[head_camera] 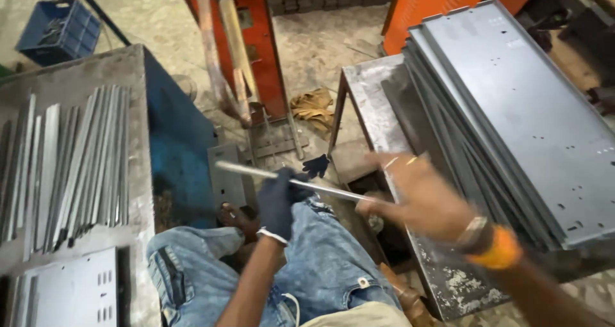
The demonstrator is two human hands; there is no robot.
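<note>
I sit with blue jeans (320, 263) in view below. A long thin metal strip (253, 171) lies across my lap, held by both hands. My left hand (278, 202), in a dark glove, grips the strip near its middle. My right hand (419, 196), bare and blurred by motion, holds the strip's right end; its wrist carries a watch and an orange band. A stack of large grey metal panels (525, 109) rests on the metal table (448, 282) right beside that hand.
On the left table (83, 64) lie several narrow metal strips (70, 160) and a slotted panel (70, 295). An orange machine frame (256, 45) stands ahead, a blue crate (57, 29) far left, a tan rag (314, 106) on the floor.
</note>
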